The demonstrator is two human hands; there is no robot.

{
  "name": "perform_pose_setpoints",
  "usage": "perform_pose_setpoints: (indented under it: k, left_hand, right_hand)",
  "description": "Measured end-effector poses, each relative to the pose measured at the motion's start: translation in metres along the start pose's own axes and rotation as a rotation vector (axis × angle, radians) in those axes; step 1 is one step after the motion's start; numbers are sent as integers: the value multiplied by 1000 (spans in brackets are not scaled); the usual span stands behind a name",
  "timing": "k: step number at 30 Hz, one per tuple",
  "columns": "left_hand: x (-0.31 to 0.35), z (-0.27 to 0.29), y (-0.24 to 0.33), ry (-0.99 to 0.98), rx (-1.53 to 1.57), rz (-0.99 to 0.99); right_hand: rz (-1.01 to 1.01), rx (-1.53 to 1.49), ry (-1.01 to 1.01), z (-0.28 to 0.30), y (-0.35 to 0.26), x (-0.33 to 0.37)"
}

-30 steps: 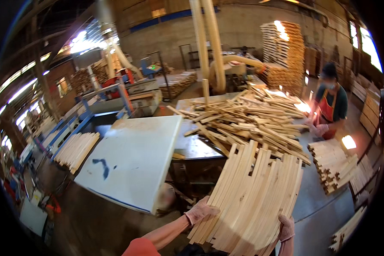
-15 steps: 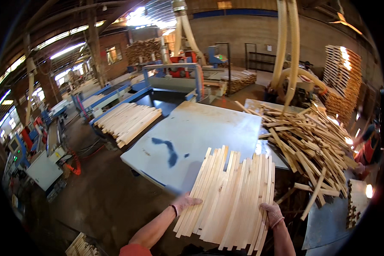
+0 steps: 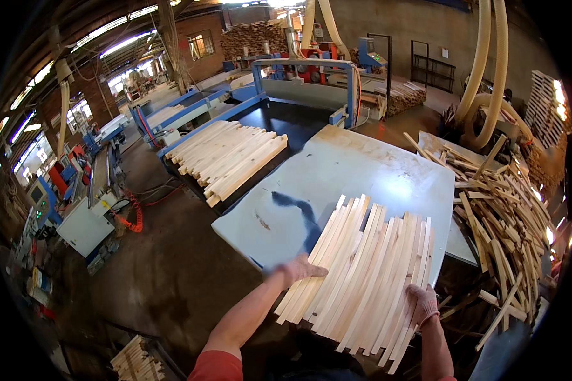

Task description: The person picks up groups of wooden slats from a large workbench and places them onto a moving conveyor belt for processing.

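Note:
A row of pale wooden strips [image 3: 362,273], laid side by side with uneven ends, is squeezed between my two gloved hands. My left hand [image 3: 299,270] grips the row's left edge, its thumb on top. At the right edge my right hand [image 3: 424,303] is closed, the thumb on the upper face. The fingers under the strips are hidden. The far part of the row overlaps the pale metal tabletop [image 3: 375,171]; the near ends stick out over its front edge. Whether the row rests on the tabletop I cannot tell.
Another row of strips [image 3: 229,155] lies on the blue-framed machine [image 3: 299,120] beyond the table's left side. To the right is a loose heap of strips [image 3: 508,222]. A white cabinet [image 3: 86,225] stands at the left. More strips [image 3: 136,362] sit low at the bottom left.
My view has turned left, so the surroundings appear further right. Both hands still hold the strips, which now reach further over the tabletop's dark patch.

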State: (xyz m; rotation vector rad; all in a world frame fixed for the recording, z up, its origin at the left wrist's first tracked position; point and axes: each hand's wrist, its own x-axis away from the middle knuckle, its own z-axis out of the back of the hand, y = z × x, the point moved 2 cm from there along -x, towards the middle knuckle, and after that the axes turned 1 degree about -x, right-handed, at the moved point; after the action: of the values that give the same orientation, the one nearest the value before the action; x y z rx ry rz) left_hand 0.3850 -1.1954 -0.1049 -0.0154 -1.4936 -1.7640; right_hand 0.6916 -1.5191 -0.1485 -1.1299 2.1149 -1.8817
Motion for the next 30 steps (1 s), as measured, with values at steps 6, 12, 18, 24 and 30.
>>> perform_pose_setpoints:
  k: [6,12,18,24,30]
  left_hand:
    - [-93,76,22,-15,-80,20]
    - [-193,156,17,-53,-58,-8]
    - [-193,241,57,-6,-252,140]
    - [-200,277,34,128,-685,27]
    - [-173,273,68,268,-1005,-42]
  right_hand:
    - [42,-45,33,-64,-13,-64]
    - [35,-149,53,-150,-28,-115]
    - [58,-178,53,-209,-24,-155]
    - [62,739,169,-217,-43,-170]
    - [-98,1422,249,-253,-78,-146]
